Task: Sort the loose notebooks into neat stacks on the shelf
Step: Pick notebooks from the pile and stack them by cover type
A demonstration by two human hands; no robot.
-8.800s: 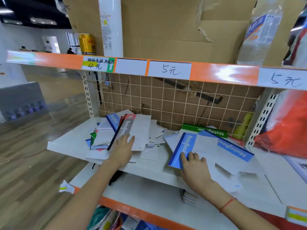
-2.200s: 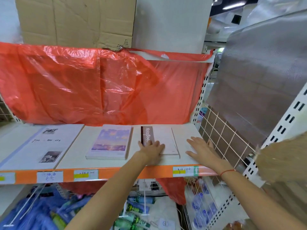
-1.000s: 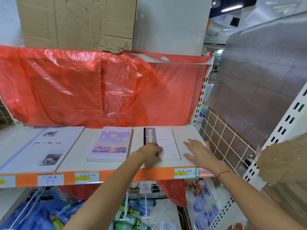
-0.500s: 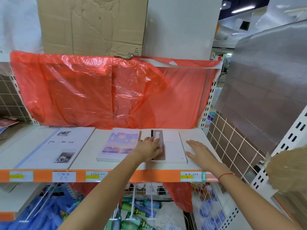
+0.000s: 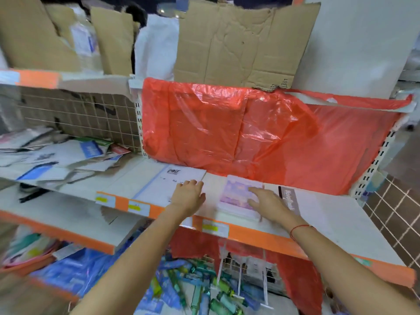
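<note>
Head view: a store shelf (image 5: 336, 223) with an orange front edge is seen from above, with motion blur over much of the frame.
Far left: a loose pile of notebooks (image 5: 56, 155) is spread untidily on the neighbouring shelf board, in front of a wire grid backed with cardboard.
Left of centre: a large white notebook (image 5: 159, 185) with small dark print is laid flat on the shelf, its near edge at the orange strip.
Left hand (image 5: 188, 196): it is held over the right edge of the white notebook, fingers extended and slightly spread, nothing gripped; whether the cover is touched cannot be told.
Centre: a pastel-cover notebook (image 5: 236, 196) is laid flat just beside the white one.
Right hand (image 5: 268, 204): it is stretched above the right part of the pastel cover, fingers straight and apart, nothing held; contact cannot be told because of blur.
Right of centre: a brown-spined notebook (image 5: 304, 208) marked "NoteBook" is laid flat just right of the pastel one, partly hidden by the right hand.
Behind: a red plastic sheet (image 5: 261, 137) is draped along the back of the shelf, under torn cardboard (image 5: 238, 46).
</note>
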